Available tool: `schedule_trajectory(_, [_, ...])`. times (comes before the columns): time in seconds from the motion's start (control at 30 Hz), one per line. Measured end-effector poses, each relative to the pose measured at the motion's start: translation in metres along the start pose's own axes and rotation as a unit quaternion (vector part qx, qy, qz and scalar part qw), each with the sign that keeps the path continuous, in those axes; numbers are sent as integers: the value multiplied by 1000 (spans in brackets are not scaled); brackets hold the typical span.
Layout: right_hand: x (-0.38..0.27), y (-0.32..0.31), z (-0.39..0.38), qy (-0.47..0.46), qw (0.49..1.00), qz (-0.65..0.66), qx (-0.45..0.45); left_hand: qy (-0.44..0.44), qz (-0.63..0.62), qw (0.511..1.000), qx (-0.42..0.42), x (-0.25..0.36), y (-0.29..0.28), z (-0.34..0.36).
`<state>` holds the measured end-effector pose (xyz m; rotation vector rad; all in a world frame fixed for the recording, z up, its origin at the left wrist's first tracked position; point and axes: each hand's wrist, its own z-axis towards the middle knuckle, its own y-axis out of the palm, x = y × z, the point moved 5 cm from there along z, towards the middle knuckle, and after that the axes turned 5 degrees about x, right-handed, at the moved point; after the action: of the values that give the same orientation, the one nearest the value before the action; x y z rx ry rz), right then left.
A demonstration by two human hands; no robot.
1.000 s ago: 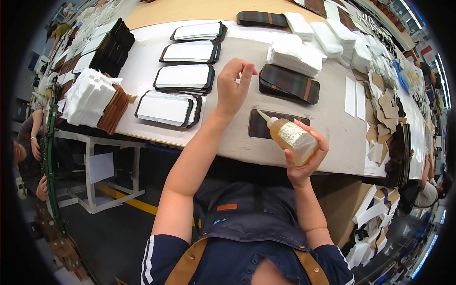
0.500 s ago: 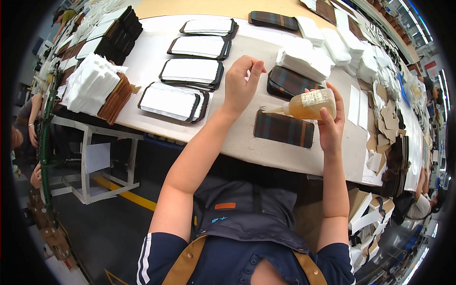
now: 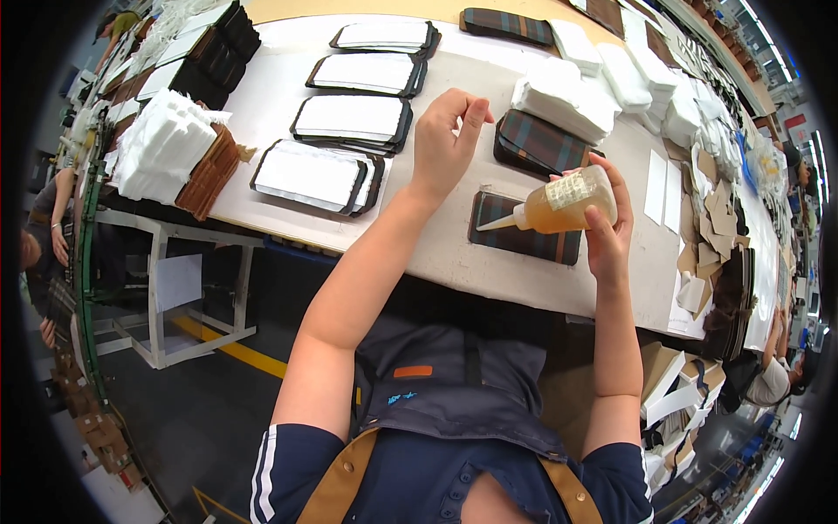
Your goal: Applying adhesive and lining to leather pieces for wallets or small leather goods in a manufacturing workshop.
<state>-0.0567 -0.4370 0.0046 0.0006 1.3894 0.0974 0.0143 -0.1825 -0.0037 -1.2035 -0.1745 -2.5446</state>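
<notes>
My right hand (image 3: 607,214) is wrapped round a squeeze bottle (image 3: 569,203) of clear plastic, with amber liquid inside and a pale label. The bottle lies tilted almost flat, and its long nozzle points left. The tip is at the left end of a dark plaid rectangular panel (image 3: 532,243) lying on the table before me; whether it touches is hard to tell. My left hand (image 3: 443,144) is raised left of the panel, fingers loosely curled in, with nothing visible in them. Just beyond the panel sits a stack of similar plaid panels (image 3: 541,140).
White-topped dark panels (image 3: 314,175) lie in several piles on the left of the table (image 3: 436,258). White padding stacks (image 3: 567,96) stand at the far right, near cardboard scraps (image 3: 717,214). White and brown stacks (image 3: 166,148) occupy the left edge. Other people work at both sides.
The bottle has tipped a little, and its nozzle tip has moved down from the panel's upper left corner along its left end. My left hand has barely moved.
</notes>
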Motion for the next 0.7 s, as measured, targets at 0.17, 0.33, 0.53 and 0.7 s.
schedule_trajectory(0.17, [-3, -1, -18, 19, 999, 26, -27, 7, -10, 1000, 3, 0, 2, 0])
schedule_trajectory(0.33, [6, -62, -26, 63, 963, 218, 143, 6, -3, 1000, 5, -2, 2, 0])
schedule_trajectory(0.53, [-14, -131, -32, -25, 973, 72, 216, 16, 1, 1000, -10, -2, 1, 0])
schedule_trajectory(0.7, [-16, -138, -35, -43, 973, -47, 221, 15, 9, 1000, -13, -3, 1, 0])
